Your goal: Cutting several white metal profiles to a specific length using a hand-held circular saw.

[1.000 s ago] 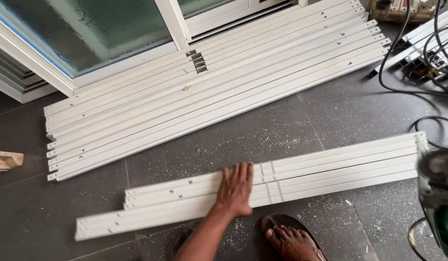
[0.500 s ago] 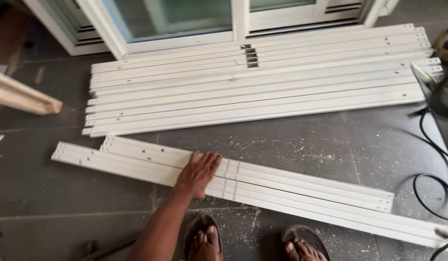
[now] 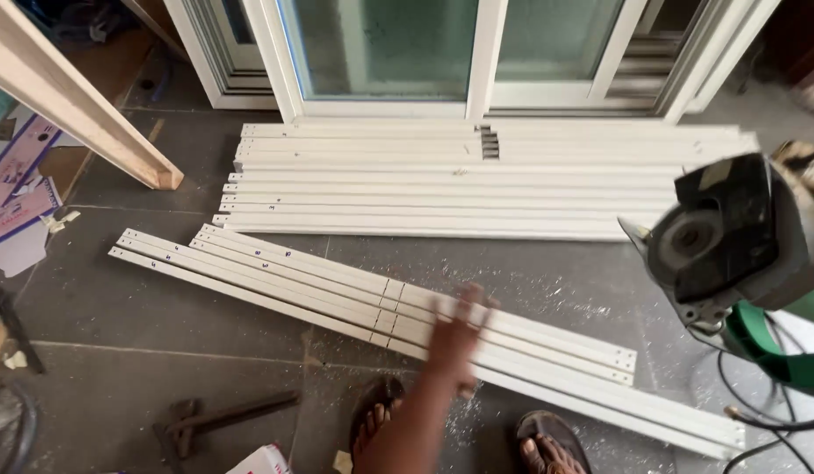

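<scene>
My left hand is blurred, its fingers spread flat over a small bundle of long white profile strips lying slantwise on the dark tiled floor. It grips nothing. A power cutting tool with a dark round guard and green body hangs close to the camera at the right, above the strips' right end. The hand holding the tool is hidden, so my right hand is not seen. My two feet in sandals stand just below the strips.
A larger stack of white profiles lies by a white sliding glass door frame. A wooden beam leans at the upper left. A dark hammer-like tool lies at the bottom left, and black cables at the right.
My left hand has slid to the right along the slanted strips and is now blurred. The cutting tool has come into view large at the right as the view shifted.
</scene>
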